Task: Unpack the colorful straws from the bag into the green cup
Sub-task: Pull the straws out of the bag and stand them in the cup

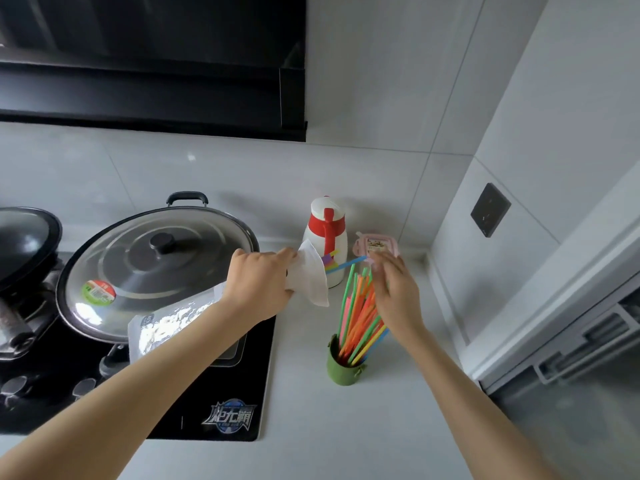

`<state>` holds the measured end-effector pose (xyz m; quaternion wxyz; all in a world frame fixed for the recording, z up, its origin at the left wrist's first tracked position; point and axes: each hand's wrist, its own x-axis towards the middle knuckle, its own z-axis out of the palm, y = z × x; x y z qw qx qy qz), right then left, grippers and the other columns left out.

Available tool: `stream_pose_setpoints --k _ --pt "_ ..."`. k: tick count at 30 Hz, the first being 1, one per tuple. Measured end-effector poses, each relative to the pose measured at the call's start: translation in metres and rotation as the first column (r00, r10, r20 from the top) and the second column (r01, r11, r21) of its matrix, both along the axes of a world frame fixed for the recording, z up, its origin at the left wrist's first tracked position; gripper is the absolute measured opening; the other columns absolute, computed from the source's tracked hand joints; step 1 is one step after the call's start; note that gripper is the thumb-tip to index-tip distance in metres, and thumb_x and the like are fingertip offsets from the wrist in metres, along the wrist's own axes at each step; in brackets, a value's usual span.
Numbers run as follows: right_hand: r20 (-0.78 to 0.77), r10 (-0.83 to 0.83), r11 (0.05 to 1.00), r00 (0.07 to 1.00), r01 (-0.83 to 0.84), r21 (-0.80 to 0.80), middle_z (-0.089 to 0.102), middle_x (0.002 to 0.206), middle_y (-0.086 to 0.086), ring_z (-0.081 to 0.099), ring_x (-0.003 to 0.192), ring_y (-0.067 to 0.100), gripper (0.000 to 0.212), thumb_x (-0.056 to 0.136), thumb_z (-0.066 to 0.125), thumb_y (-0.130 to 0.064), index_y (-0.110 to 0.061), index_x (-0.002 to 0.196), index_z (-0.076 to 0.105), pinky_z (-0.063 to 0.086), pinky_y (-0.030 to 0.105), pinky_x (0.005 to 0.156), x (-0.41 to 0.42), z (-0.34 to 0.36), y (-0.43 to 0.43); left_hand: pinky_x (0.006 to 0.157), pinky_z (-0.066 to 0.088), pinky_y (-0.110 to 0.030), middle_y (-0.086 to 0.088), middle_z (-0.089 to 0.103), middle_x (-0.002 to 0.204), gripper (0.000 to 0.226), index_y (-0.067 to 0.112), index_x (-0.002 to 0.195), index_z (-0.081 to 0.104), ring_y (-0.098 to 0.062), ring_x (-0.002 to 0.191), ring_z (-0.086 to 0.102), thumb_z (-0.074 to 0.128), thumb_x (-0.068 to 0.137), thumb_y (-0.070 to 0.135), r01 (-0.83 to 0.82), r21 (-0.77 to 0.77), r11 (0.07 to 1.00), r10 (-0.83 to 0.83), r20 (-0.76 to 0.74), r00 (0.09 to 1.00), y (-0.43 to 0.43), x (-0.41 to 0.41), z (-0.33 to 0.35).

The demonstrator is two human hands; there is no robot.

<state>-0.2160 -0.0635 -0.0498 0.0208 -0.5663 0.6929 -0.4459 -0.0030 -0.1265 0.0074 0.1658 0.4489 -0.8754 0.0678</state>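
My left hand [261, 280] grips the white plastic bag [310, 277] around its middle, holding it sideways above the counter with its mouth to the right. A few straw ends [329, 263] poke out of that mouth. My right hand [394, 292] pinches the tip of a blue straw [349, 263] that reaches out of the bag. Below it stands the green cup [341, 367], with several colorful straws [356, 317] leaning in it, partly behind my right hand. The bag's shiny tail [162, 327] hangs over the wok lid.
A lidded steel wok [156, 265] sits on the black stove [214, 403] at left, beside a darker pot [24, 244]. A white and red thermos [325, 233] and a pink lidded box [375, 245] stand by the back wall. A window frame [554, 341] runs along the right.
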Motion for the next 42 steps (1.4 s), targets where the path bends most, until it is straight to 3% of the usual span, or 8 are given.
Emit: stream_pose_setpoints --k 3,6,9,15,26,34,37,42 --pt "0.446 -0.060 0.992 0.893 0.104 -0.075 0.063 0.085 -0.009 0.055 0.078 0.002 0.031 0.099 0.040 -0.031 -0.017 0.107 0.066 0.044 0.017 0.075 0.011 0.023 0.020 0.073 0.036 -0.032 -0.001 0.071 0.084 0.046 0.021 0.115 0.055 -0.032 0.079 0.065 0.066 0.073 0.033 0.025 0.005 1.000 -0.025 -0.003 1.000 0.002 -0.002 0.006" --pt "0.953 0.031 0.999 0.303 -0.040 -0.020 0.066 0.097 0.003 0.062 0.097 0.020 0.032 0.097 0.044 -0.038 -0.014 0.109 0.061 0.048 0.030 0.091 0.021 0.031 0.023 0.067 0.028 -0.032 0.000 0.069 0.076 0.043 0.019 0.109 0.059 -0.030 0.072 0.064 0.069 0.067 0.021 0.091 -0.100 0.991 -0.082 0.091 0.992 0.008 -0.008 0.017" --pt "0.988 0.014 0.994 -0.154 -0.106 -0.030 0.060 0.105 0.016 0.059 0.106 0.033 0.038 0.091 0.052 -0.044 -0.010 0.107 0.056 0.046 0.045 0.098 0.024 0.032 0.025 0.069 0.024 -0.033 0.003 0.063 0.086 0.044 0.022 0.116 0.044 -0.024 0.081 0.059 0.056 0.075 0.013 0.181 -0.201 0.963 -0.096 0.370 0.924 0.019 -0.022 0.033" --pt "0.920 0.020 0.998 -0.392 -0.043 -0.040 0.068 0.092 0.013 0.061 0.095 0.031 0.036 0.092 0.053 -0.039 -0.008 0.089 0.071 0.053 0.038 0.066 0.038 0.035 0.028 0.084 0.034 -0.037 -0.003 0.054 0.102 0.060 0.015 0.135 0.021 -0.024 0.091 0.051 0.052 0.084 0.015 0.473 -0.317 0.822 -0.082 0.756 0.650 0.031 -0.049 0.053" --pt "0.817 0.137 0.988 -0.560 0.024 -0.150 0.072 0.077 0.013 0.064 0.090 0.035 0.021 0.094 0.051 -0.022 -0.007 0.097 0.065 0.057 0.051 0.076 0.053 0.020 0.023 0.087 0.037 -0.037 -0.004 0.065 0.093 0.050 0.011 0.122 0.037 -0.022 0.080 0.058 0.052 0.074 0.013 0.664 -0.283 0.692 -0.007 0.917 0.399 0.033 -0.075 0.073" --pt "0.719 0.312 0.935 -0.621 0.065 -0.350 0.058 0.127 0.023 0.057 0.119 0.038 0.069 0.071 0.075 -0.036 -0.001 0.126 0.053 0.052 0.053 0.090 0.032 0.018 0.037 0.065 0.025 -0.031 0.004 0.031 0.051 0.026 0.013 0.099 0.043 -0.017 0.046 0.032 0.050 0.075 0.005 0.438 -0.252 0.863 -0.119 0.741 0.661 0.016 -0.043 0.067" --pt "0.744 0.407 0.885 -0.530 0.027 -0.465 0.059 0.132 0.014 0.055 0.124 0.032 0.100 0.049 0.091 -0.034 -0.007 0.136 0.048 0.039 0.048 0.107 0.032 0.016 0.043 0.054 0.030 -0.026 0.006 0.018 0.040 0.030 0.016 0.075 0.056 -0.019 0.035 0.036 0.062 0.048 0.004 0.343 -0.225 0.912 -0.162 0.570 0.805 0.018 -0.036 0.062" --pt "0.864 0.417 0.884 -0.283 -0.094 -0.457 0.066 0.113 0.007 0.062 0.106 0.021 0.098 0.051 0.090 -0.039 -0.013 0.136 0.048 0.049 0.035 0.095 0.041 0.021 0.040 0.049 0.038 -0.024 0.000 0.054 0.042 0.038 0.017 0.069 0.061 -0.025 0.036 0.051 0.063 0.035 -0.001 0.323 -0.095 0.942 -0.291 0.253 0.923 0.030 -0.033 0.039"
